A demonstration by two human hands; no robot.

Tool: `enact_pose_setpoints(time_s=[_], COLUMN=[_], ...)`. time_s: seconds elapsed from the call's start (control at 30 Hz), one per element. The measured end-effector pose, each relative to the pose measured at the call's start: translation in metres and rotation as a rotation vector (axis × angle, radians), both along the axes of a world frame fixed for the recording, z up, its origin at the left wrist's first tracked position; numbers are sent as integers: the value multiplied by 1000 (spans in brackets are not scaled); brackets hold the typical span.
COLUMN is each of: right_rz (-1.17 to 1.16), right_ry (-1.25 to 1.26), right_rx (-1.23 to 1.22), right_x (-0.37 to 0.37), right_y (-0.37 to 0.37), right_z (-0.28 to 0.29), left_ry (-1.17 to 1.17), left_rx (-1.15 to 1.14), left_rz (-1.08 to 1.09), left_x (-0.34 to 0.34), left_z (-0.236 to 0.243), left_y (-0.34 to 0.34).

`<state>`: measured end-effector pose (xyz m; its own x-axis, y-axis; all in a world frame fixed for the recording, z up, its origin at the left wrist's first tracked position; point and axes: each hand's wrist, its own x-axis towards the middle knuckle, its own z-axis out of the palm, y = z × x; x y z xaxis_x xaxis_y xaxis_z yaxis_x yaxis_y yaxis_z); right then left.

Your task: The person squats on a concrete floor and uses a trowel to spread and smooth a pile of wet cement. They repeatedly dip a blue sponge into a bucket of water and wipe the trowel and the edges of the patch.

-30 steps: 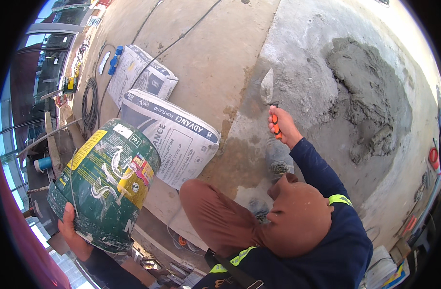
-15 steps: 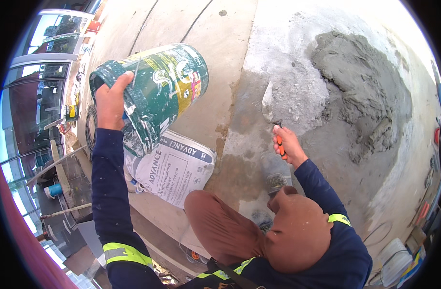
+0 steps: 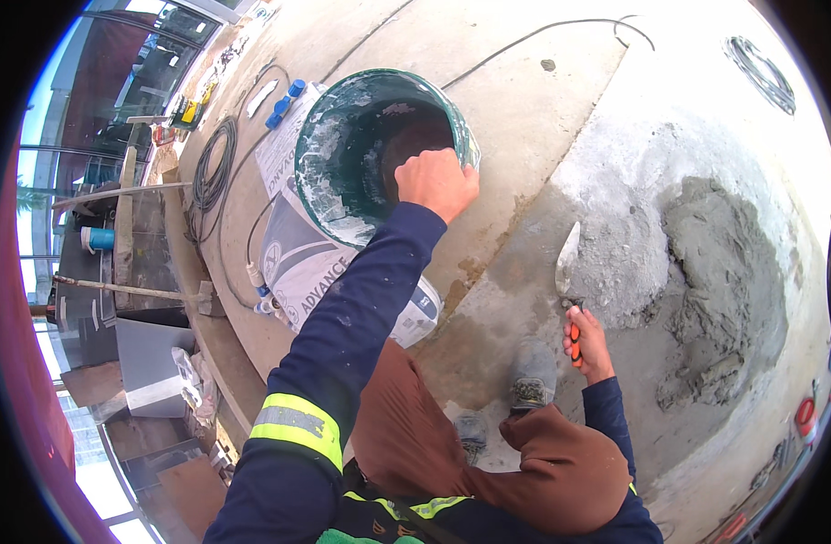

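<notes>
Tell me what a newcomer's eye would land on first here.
Probably the green bucket at upper middle, open mouth showing, held by the left hand. Next, the dark grey wet mix spread at right, then the orange-handled trowel in the right hand.

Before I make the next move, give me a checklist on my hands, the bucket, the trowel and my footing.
1. Left hand on the green bucket: ok, closed over its rim.
2. Bucket mouth uncovered: ok, no lid on it.
3. Bucket off the cement bag: cannot tell; they overlap in view and any contact is hidden.
4. Right hand on the trowel: ok, wrapped around the orange and black handle.
5. Trowel blade off the grey powder pile: cannot tell; it lies at the pile's edge in view.
6. Front shoe off the mortar heap: ok, floor shows between them.
</notes>
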<state>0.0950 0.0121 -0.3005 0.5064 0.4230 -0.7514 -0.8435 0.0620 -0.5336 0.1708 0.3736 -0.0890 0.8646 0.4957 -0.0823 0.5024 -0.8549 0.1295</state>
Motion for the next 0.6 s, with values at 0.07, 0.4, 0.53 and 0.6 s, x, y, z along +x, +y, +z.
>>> enact_pose_setpoints(time_s=[0.07, 0.4, 0.53, 0.6], right_rz=[-1, 24, 36, 46], right_ry=[-21, -22, -55, -64], right_rx=[10, -34, -41, -54], right_x=[-2, -11, -9, -12], right_y=[10, 4, -1, 0], right_z=[2, 3, 2, 8], left_ry=[-3, -45, 93, 69], left_rx=[51, 20, -37, -150], left_rz=[-41, -41, -19, -2], left_x=[-8, 8, 27, 21], left_z=[-6, -38, -12, -11], left_y=[0, -16, -2, 23])
